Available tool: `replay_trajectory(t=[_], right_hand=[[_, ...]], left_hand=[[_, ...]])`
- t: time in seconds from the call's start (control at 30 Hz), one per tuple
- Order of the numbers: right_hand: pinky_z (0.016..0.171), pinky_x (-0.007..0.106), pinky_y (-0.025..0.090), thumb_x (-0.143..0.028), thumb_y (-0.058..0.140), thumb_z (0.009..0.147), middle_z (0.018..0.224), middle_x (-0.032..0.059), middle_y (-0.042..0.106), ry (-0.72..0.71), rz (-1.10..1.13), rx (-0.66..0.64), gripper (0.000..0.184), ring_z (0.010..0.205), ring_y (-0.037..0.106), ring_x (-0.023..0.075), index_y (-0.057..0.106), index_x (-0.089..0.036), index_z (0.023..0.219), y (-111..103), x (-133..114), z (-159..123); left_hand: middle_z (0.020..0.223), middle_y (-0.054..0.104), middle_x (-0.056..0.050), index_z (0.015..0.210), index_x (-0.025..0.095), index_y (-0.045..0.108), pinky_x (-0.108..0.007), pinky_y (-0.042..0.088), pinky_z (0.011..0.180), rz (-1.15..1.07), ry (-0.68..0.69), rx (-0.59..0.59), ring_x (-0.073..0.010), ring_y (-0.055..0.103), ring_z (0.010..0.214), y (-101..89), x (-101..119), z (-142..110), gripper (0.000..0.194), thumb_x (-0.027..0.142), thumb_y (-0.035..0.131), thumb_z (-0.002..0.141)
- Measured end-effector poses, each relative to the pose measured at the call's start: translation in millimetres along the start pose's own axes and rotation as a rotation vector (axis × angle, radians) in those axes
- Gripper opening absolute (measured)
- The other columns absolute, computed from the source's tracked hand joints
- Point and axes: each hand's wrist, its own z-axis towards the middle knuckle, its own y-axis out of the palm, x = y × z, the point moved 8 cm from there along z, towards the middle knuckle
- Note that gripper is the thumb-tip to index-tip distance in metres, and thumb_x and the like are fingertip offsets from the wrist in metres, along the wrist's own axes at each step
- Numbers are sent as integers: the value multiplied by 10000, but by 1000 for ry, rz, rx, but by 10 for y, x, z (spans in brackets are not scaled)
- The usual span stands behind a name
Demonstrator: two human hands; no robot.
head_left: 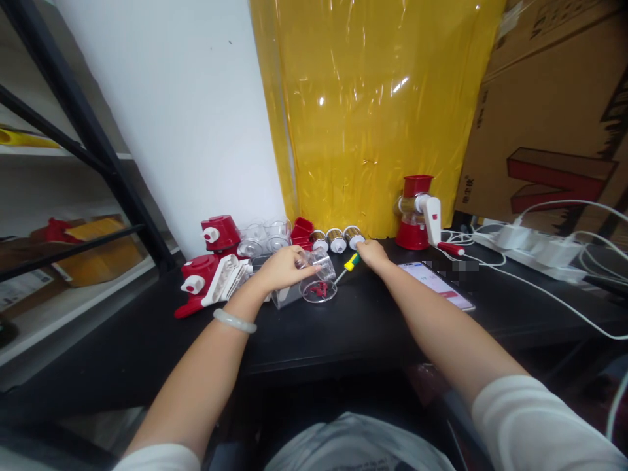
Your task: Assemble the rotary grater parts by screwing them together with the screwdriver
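Note:
My left hand [280,267] is closed round a clear plastic cup-shaped part [318,267] that lies on the black table [373,320]. A round clear lid with small red bits [320,290] rests just below it. My right hand [373,252] reaches to a metal drum with a white cap [354,237], its fingers bent onto it. A yellow-and-green screwdriver [348,264] lies between the two hands. Two more drums [328,240] stand left of that one.
An assembled red-and-white rotary grater [417,212] stands at the back by the yellow sheet. More red grater bodies [209,275] and clear parts lie at the left. A phone [436,284] lies right of my right arm, with a power strip [527,252] and white cables beyond.

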Motion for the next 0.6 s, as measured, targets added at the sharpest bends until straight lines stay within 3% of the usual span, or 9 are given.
replay_trajectory(t=[0.6], right_hand=[[757, 351, 466, -435, 480, 794, 1022, 159, 700, -6, -21, -7, 363, 994, 655, 316, 705, -175, 912, -25, -22, -12]], left_hand=[[807, 671, -49, 629, 198, 624, -339, 492, 758, -27, -53, 18, -201, 629, 740, -3, -58, -10, 450, 623, 622, 776]])
